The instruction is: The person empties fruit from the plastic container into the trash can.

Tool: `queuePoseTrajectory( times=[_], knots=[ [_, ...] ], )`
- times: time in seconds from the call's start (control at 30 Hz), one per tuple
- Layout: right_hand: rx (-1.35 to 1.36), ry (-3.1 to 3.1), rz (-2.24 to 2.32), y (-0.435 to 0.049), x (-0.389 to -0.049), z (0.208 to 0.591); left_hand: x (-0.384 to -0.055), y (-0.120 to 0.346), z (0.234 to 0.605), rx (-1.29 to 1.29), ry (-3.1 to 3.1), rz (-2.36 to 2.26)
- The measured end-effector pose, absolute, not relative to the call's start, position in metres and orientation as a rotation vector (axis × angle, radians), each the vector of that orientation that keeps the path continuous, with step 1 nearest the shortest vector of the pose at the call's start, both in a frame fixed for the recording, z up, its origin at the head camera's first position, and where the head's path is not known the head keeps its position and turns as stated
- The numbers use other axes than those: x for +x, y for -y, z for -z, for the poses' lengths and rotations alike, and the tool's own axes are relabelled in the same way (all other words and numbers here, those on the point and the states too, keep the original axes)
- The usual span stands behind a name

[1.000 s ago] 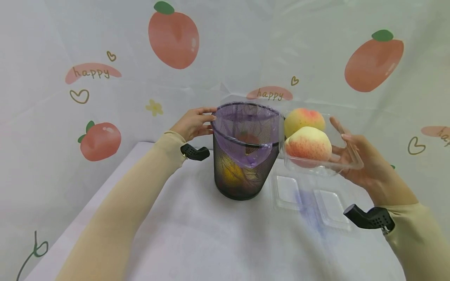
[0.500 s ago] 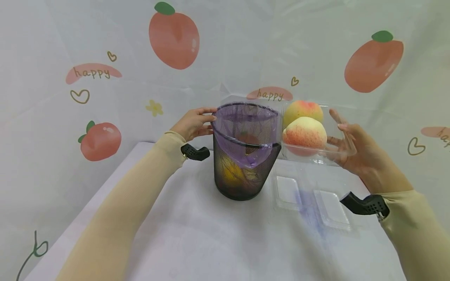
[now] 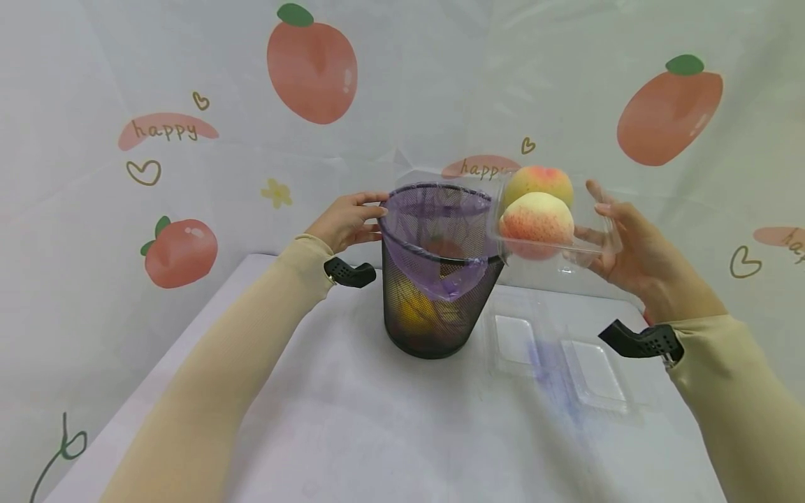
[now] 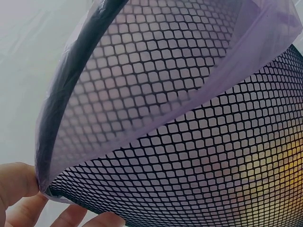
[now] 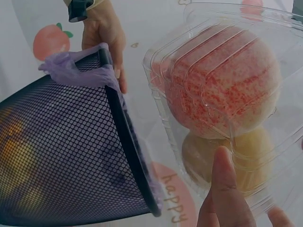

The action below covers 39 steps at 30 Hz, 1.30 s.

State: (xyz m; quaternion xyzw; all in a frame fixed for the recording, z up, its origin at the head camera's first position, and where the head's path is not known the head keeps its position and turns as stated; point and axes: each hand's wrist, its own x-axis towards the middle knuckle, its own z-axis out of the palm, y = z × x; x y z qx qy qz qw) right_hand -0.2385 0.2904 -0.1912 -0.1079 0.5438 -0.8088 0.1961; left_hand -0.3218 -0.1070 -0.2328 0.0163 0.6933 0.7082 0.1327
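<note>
My left hand (image 3: 349, 220) holds the rim of a black mesh wastebasket (image 3: 434, 342) at its left side; the left wrist view shows thumb and fingers (image 4: 19, 184) at the rim's edge. A purple bag (image 3: 440, 279) lines the wastebasket and folds over its rim. My right hand (image 3: 635, 251) grips a clear plastic container (image 3: 588, 209) from the right side, raised above the table. Inside it are two peaches, a pale red-speckled one (image 3: 537, 218) in front of a yellower one (image 3: 539, 183). The container's left end overlaps the wastebasket's right rim in the head view.
Through the mesh shows something yellow (image 3: 415, 307), with something reddish (image 3: 443, 248) above it. Clear plastic pieces with rectangular raised panels (image 3: 594, 374) lie on the white table (image 3: 377, 433) at right, near a blue-violet smear. A fruit-printed cloth (image 3: 453, 84) hangs behind.
My right hand has lifted the container of peaches and shifted it slightly left, to the wastebasket's right rim. My left hand and the wastebasket have stayed in place.
</note>
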Motion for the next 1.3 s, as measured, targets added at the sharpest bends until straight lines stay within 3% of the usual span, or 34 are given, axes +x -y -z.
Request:
queuePoseTrajectory(
  times=[0.6,1.3],
  knots=[
    [-0.126,-1.612,2.31,-0.278,-0.254,0.184,-0.321,0.107,0.233,0.051,-2.015,-2.049],
    [-0.136,-1.768,2.247,-0.262,-0.265,0.167,-0.32,0.107,0.232,0.055,-2.007,-2.054]
  ],
)
